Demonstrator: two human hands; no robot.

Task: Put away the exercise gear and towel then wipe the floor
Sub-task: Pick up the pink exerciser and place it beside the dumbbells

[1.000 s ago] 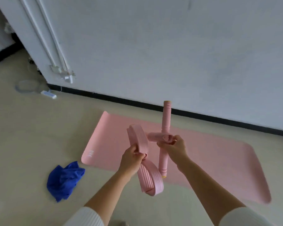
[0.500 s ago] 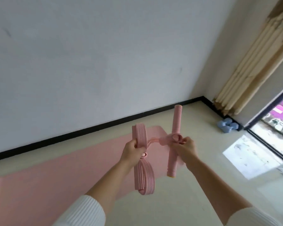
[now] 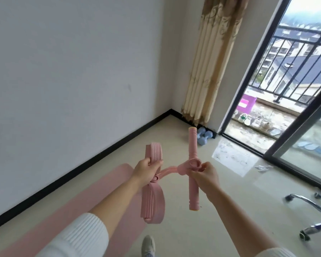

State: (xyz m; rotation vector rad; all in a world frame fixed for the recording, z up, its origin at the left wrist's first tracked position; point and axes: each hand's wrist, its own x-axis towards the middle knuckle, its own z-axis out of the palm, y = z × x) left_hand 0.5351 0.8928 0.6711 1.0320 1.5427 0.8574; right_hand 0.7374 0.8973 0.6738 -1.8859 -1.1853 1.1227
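Observation:
I hold a pink pedal resistance puller [image 3: 192,145] in the air in front of me. My left hand [image 3: 145,169] grips its ribbed foot loops, which hang down below my wrist. My right hand [image 3: 204,171] pinches the wound pink tubes where they meet the upright foam handle bar. Short tubes run between the two hands. The pink exercise mat [image 3: 67,216] lies flat on the floor at lower left, along the wall. Blue dumbbells [image 3: 204,135] sit in the far corner by the curtain. No towel shows in this view.
A beige curtain [image 3: 209,62] hangs in the corner beside an open sliding door [image 3: 293,145] to a balcony. A chair's chrome wheeled base [image 3: 311,206] stands at the right. My shoe [image 3: 148,245] shows at the bottom. A scrap of litter [image 3: 263,167] lies near the door.
My view has swung right, away from the mat and blue towel toward the corner and balcony door. Both hands keep their hold on the pink puller.

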